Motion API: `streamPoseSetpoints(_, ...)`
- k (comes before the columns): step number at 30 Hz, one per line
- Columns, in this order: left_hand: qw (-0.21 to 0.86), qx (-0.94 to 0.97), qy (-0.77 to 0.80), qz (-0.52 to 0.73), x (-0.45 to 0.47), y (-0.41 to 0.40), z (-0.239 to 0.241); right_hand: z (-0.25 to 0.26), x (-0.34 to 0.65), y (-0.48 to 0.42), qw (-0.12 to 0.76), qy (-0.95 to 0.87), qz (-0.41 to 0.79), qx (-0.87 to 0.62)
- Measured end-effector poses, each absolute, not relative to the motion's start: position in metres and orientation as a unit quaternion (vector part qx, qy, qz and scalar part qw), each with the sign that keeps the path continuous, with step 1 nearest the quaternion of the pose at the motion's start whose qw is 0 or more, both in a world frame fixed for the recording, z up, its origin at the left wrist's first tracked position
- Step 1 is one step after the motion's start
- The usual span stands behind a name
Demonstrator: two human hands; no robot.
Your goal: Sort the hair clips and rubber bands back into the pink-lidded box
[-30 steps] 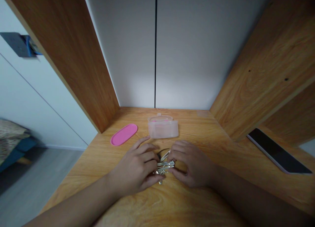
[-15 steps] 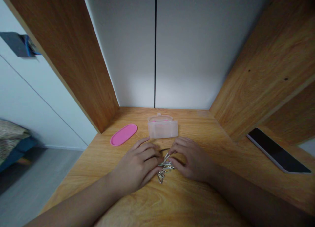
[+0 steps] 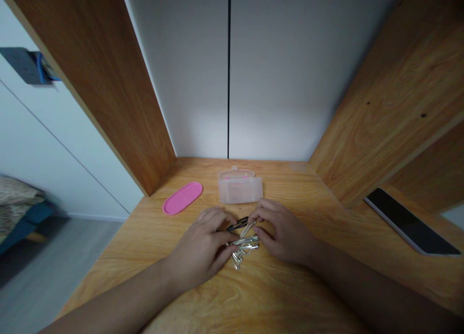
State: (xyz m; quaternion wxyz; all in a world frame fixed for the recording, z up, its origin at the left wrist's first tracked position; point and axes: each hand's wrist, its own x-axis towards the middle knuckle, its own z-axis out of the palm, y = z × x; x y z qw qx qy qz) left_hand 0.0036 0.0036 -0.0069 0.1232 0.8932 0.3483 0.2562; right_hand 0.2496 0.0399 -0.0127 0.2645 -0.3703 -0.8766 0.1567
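Note:
A small heap of silver metal hair clips (image 3: 243,247) lies on the wooden desk (image 3: 275,295), with one black clip (image 3: 238,224) at its far side. My left hand (image 3: 201,249) rests on the left of the heap, and its fingertips pinch the near end of the black clip. To the right of the heap, my right hand (image 3: 286,235) touches the silver clips with thumb and forefinger. Just beyond both hands stands an open clear plastic box (image 3: 239,188). Its pink oval lid (image 3: 182,197) lies flat to the left.
Wooden side panels (image 3: 119,92) wall in the desk on the left and right, with a white back wall behind. A black phone (image 3: 409,223) lies on the lower desk surface at the right. The desk's left edge drops to a grey floor.
My hands have drawn apart a little, uncovering more of the heap. My left hand's fingers have taken the black clip, which now shows between the hands.

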Motion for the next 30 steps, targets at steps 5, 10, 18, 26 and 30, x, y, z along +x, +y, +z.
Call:
streamPoseSetpoints(5,0.130,0.887,0.328,0.297,0.003,0.005,-0.008,-0.015,0.249,0.042,0.260,-0.878,0.159,-0.370)
streamPoseSetpoints(10,0.147,0.871,0.319,0.343,0.002,0.005,-0.006,-0.015,0.249,0.041,0.243,-0.895,0.132,-0.350)
streamPoseSetpoints(18,0.186,0.809,0.360,0.426,0.000,0.000,-0.007,-0.006,0.247,0.036,0.324,-0.899,0.136,-0.261)
streamPoseSetpoints(26,0.180,0.831,0.325,0.414,0.002,0.003,-0.005,-0.004,0.246,0.031,0.350,-0.913,0.066,-0.199)
streamPoseSetpoints(30,0.164,0.862,0.264,0.401,0.003,0.003,-0.006,-0.006,0.249,0.030,0.371,-0.901,0.077,-0.212)
